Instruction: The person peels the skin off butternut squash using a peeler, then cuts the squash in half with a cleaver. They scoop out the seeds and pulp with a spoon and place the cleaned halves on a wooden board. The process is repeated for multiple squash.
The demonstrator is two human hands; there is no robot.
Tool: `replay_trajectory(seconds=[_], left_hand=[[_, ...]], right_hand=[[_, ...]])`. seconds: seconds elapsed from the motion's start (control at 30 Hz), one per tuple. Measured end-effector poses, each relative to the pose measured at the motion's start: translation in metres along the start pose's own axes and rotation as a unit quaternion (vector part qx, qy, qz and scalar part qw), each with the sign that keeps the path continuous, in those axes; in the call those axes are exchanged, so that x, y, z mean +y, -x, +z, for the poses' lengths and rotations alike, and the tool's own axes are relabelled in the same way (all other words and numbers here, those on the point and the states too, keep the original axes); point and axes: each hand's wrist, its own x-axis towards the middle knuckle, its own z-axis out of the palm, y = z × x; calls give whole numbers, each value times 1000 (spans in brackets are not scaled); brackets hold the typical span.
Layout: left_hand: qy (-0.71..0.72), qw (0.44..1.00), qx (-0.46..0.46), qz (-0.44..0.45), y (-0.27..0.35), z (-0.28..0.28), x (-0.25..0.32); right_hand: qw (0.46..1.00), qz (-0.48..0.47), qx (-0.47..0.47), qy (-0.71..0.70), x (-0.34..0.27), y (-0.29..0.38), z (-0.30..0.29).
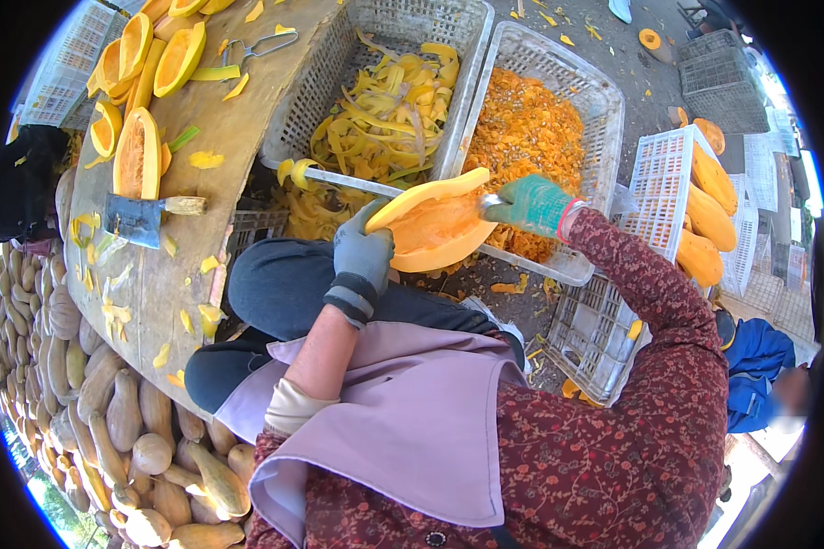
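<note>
A peeled, halved squash (439, 230), its orange hollow facing up, is held over the near rims of two crates. My left hand (365, 247), in a grey glove, grips its left end. In a green glove, my right hand (532, 206) closes around a metal scraping tool (492, 201), probably a spoon, at the right end of the squash. Its far part is blurred. Beneath and beyond are a plastic crate of yellow peelings (477, 41) and a crate of orange pulp and seeds (608, 103).
On the wooden table (233, 137) at left lie a cleaver (134, 219), a peeler (264, 47) and squash halves (137, 154). Unpeeled squashes (123, 412) are heaped at lower left. Peeled squashes (704, 213) fill a white crate (659, 178) at right. A person in blue (755, 370) is beyond my right arm.
</note>
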Motion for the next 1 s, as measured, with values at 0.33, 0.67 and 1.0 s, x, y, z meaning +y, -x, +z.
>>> replay_trajectory(seconds=[0.33, 0.67, 1.0], left_hand=[[48, 999, 9, -4, -2, -2, -4], [47, 997, -12, -58, 0, -3, -4], [82, 995, -17, -56, 3, -6, -5]], right_hand=[[996, -36, 77, 9, 66, -23, 52], [981, 71, 182, 7, 43, -20, 38], [981, 59, 183, -21, 58, -26, 31]])
